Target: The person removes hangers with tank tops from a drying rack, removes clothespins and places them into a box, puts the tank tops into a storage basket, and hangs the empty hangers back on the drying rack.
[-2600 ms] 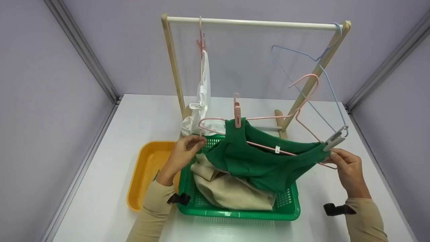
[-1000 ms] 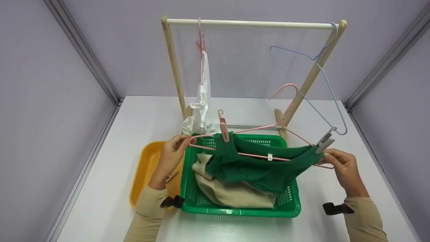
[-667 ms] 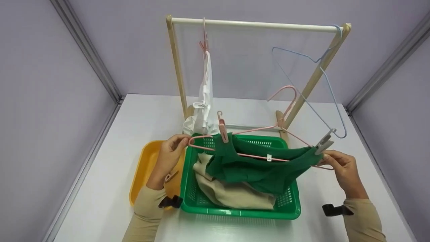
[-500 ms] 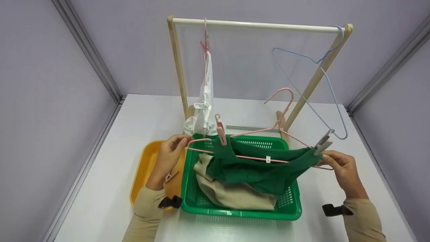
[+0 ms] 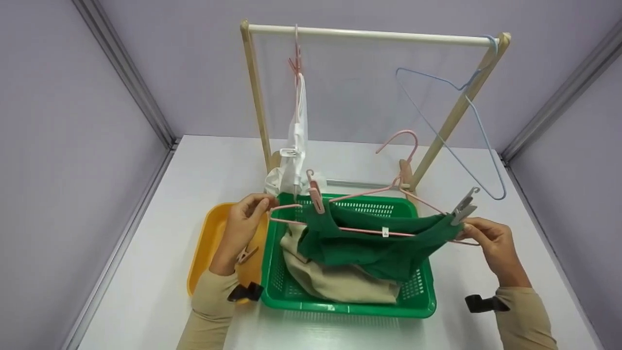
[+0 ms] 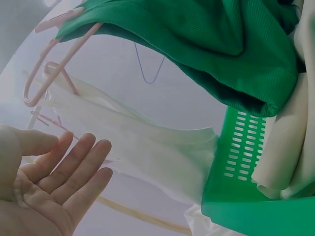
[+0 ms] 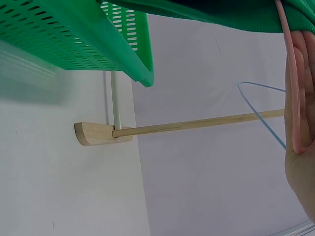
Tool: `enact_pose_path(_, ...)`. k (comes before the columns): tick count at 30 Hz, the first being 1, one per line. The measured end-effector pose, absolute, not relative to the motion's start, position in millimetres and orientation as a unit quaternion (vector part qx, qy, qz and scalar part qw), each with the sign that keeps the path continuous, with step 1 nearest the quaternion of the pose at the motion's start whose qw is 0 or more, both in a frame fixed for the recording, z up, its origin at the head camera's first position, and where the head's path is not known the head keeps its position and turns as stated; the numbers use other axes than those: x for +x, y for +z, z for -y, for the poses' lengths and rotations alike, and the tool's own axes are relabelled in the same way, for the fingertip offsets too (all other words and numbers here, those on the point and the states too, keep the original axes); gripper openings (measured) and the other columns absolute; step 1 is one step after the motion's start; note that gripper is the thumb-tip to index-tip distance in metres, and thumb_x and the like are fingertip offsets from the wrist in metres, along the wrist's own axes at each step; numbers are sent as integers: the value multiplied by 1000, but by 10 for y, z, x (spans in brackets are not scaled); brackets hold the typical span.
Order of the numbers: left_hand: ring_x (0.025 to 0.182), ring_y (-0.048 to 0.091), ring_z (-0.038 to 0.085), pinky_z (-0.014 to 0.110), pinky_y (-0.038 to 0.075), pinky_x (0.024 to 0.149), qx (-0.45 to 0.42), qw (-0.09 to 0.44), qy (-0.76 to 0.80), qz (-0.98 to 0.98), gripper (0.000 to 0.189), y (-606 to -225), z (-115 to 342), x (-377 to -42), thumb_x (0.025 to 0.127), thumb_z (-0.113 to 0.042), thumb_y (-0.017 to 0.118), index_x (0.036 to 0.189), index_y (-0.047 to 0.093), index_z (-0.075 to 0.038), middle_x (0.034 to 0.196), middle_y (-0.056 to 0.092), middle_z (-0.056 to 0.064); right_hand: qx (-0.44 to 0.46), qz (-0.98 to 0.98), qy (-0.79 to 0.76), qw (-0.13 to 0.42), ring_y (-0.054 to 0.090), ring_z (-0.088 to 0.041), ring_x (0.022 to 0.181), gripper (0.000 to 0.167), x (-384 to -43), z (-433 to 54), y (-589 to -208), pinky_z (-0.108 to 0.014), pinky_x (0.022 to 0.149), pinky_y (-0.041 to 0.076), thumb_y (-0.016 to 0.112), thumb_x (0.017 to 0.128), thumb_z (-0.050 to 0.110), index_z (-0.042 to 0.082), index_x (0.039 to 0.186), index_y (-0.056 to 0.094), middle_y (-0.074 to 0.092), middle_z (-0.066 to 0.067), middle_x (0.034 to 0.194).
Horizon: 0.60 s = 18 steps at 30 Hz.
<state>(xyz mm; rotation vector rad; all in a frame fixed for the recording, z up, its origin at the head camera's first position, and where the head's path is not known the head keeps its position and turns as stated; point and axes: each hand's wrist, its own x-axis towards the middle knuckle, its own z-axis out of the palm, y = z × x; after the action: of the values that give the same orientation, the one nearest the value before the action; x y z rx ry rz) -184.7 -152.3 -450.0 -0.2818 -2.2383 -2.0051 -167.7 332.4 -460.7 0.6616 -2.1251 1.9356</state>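
A green tank top [image 5: 374,250] hangs slanted on a pink hanger [image 5: 359,194] over the green basket. A pink clothespin [image 5: 316,197] is on its left strap, and a grey clothespin [image 5: 464,209] on the right one. My right hand [image 5: 498,245] pinches the top's right strap just below the grey clothespin; in the right wrist view the hanger's pink end lies against the palm. Beside the hanger's left end is my left hand [image 5: 243,223]. The left wrist view shows that hand's fingers [image 6: 74,169] extended and apart from the hanger.
Beige cloth [image 5: 340,282] lies in the green basket [image 5: 350,308]. A yellow tray [image 5: 206,243] with a clothespin [image 5: 247,254] stands at left. Behind, the rack's white bar [image 5: 369,34] carries a white garment [image 5: 300,129] on a hanger and a blue hanger [image 5: 427,76].
The pink hanger has swung lower, its hook moving left and down. My left hand moved left and came off the hanger's end. My right hand keeps its pinch, shifted slightly left.
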Motion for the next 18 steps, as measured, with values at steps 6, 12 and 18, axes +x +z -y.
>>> enact_pose_path(6, 99, 65, 0, 13, 49, 96, -102, 70, -657, 744, 24, -4436, 1527, -1823, 100, -10, 49, 110, 64, 7, 111, 67, 25, 229, 721, 648, 88, 72, -6, 78, 30, -1678, -3297, -4578, -16, 82, 55, 44, 93, -15, -4, 102, 70, 76, 6, 86)
enact_pose_path(12, 99, 64, -2, 11, 48, 97, -98, 65, -656, 746, 23, -4403, 1531, -1791, 100, -8, 49, 111, 63, 6, 112, 67, 24, 237, 710, 657, 84, 72, -7, 79, 31, -1676, -3261, -4568, -17, 79, 56, 44, 92, -17, -4, 102, 70, 76, 5, 88)
enact_pose_path(18, 101, 64, 5, 13, 49, 96, -94, 46, -652, 751, 21, -4372, 1500, -1762, 99, -8, 50, 112, 64, 2, 113, 68, 20, 239, 712, 655, 81, 71, -6, 79, 31, -1671, -3255, -4575, -17, 78, 56, 44, 91, -18, -4, 102, 70, 76, 5, 89)
